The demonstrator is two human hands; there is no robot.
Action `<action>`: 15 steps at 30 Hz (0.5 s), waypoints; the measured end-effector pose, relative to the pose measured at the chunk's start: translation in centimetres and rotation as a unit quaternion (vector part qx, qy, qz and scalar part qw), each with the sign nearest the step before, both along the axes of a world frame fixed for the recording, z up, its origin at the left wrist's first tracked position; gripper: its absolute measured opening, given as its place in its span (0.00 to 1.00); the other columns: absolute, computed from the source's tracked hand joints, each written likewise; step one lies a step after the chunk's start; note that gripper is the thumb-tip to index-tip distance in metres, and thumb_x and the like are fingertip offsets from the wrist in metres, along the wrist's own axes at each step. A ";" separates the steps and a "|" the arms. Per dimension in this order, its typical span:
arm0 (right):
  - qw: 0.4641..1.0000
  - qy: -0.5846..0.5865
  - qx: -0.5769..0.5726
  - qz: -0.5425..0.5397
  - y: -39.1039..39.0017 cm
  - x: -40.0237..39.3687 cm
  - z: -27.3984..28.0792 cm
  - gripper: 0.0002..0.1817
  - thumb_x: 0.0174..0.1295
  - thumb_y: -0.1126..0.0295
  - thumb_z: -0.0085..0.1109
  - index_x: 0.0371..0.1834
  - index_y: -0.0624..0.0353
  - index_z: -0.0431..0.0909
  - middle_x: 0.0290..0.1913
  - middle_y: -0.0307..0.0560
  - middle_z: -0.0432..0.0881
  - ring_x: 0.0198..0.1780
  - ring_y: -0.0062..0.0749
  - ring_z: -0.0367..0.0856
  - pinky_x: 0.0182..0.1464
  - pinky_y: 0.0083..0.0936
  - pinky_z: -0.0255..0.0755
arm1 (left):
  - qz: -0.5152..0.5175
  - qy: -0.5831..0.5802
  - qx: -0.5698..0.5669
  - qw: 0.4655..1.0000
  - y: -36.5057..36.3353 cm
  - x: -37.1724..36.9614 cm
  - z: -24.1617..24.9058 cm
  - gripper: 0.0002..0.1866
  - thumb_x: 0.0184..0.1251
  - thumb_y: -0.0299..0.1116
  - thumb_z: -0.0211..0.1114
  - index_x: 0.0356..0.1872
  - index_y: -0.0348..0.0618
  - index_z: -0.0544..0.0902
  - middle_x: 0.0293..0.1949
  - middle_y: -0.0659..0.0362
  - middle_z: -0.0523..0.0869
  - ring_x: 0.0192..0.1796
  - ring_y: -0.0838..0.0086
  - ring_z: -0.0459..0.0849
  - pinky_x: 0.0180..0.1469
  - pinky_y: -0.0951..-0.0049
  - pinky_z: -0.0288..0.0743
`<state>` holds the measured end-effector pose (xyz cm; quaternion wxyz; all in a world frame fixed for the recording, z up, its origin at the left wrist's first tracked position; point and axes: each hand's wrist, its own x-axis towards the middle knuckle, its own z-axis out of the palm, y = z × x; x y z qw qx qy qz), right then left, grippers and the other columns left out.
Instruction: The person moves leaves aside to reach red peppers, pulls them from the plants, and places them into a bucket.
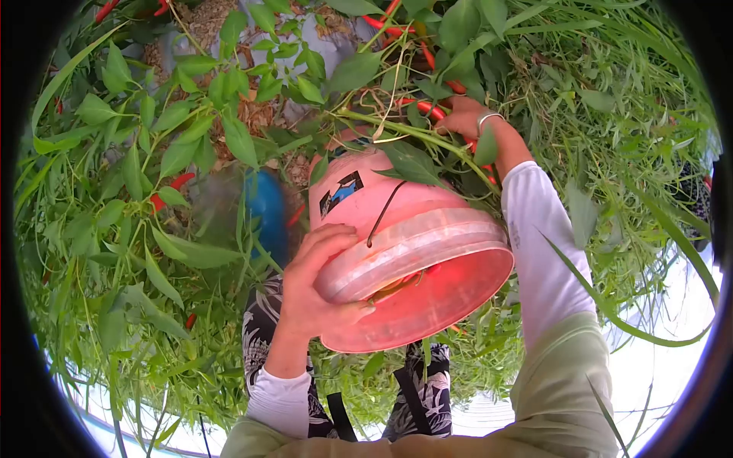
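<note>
A pink plastic bucket (pixel 412 237) is tilted in front of me, its mouth towards my body. My left hand (pixel 314 281) grips its rim on the left side, thumb at the inner edge. Inside, a bit of green stem and something red show; most of the contents are hidden. A dark wire handle (pixel 384 214) crosses the bucket's side near a sticker (pixel 341 194). Beyond the bucket, my right hand (pixel 469 122) reaches into a pepper plant with curled fingers, closed at a red chili pepper (pixel 421 108). Leaves partly cover its fingers.
Pepper plants with green leaves (pixel 179 153) and more red chilies (pixel 174 187) crowd the left and top. A blue rounded object (pixel 266 217) is beside the bucket. A thick green stem (pixel 420 133) crosses above it. Tall grass (pixel 626 145) grows on the right.
</note>
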<state>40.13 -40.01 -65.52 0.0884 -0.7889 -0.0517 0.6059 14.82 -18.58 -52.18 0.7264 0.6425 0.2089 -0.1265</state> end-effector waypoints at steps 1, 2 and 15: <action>1.000 -0.027 0.000 -0.004 0.2 0.0 0.6 0.37 0.38 0.63 0.65 0.57 0.63 0.68 0.47 0.59 0.78 0.49 0.46 0.77 0.52 0.31 0.68 | 0.001 0.002 -0.003 1.000 0.0 0.1 0.0 0.36 0.24 0.36 0.74 0.46 0.36 0.77 0.49 0.51 0.78 0.54 0.60 0.74 0.57 0.64 0.65; 0.998 -0.055 0.000 -0.008 0.4 -0.1 1.0 0.37 0.37 0.64 0.65 0.57 0.63 0.68 0.47 0.59 0.78 0.49 0.46 0.77 0.51 0.30 0.68 | 0.001 0.001 -0.003 1.000 0.0 0.1 0.0 0.36 0.24 0.36 0.74 0.46 0.36 0.77 0.49 0.51 0.78 0.54 0.60 0.74 0.57 0.64 0.65; 0.979 -0.173 0.046 -0.100 0.2 -2.3 5.8 0.38 0.43 0.67 0.61 0.62 0.62 0.61 0.51 0.60 0.75 0.53 0.47 0.75 0.57 0.30 0.66 | 0.012 0.002 -0.009 1.000 -0.1 -0.2 -0.1 0.37 0.26 0.39 0.75 0.47 0.36 0.77 0.49 0.51 0.77 0.55 0.61 0.74 0.57 0.64 0.65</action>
